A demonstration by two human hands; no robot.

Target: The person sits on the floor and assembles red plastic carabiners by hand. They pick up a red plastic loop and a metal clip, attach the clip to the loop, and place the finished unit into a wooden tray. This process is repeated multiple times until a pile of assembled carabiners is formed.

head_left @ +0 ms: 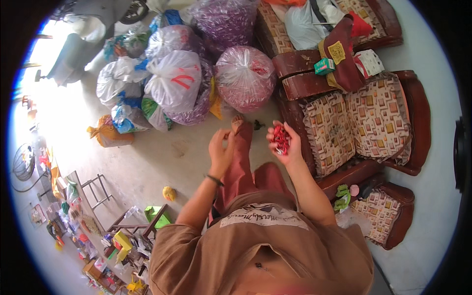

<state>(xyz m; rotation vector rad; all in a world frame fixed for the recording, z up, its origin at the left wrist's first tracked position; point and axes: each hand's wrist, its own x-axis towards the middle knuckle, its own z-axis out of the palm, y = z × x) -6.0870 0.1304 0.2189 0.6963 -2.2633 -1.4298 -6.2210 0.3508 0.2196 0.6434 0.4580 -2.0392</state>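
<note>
Right hand (285, 142) raised, palm up, cupping small red pieces (280, 138); left hand (221, 147) raised, fingertips pinched together.

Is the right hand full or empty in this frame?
Full. The right hand is cupped palm up with a heap of small red pieces lying in it. What the pieces are is too small to tell.

Daylight, strong, entering from the upper left; that corner is blown out to white, washing the floor (147, 157) beside it with glare. Rest of the room evenly lit, colours warm, shadows soft and short. Plastic bags (177, 78) carry bright sheen spots. Fisheye frame: black corners, blue fringe along the circular rim, straight edges of the sofa (373, 118) bowed. Centre reasonably sharp; detail softens and smears toward the rim, notably lower left.
</note>
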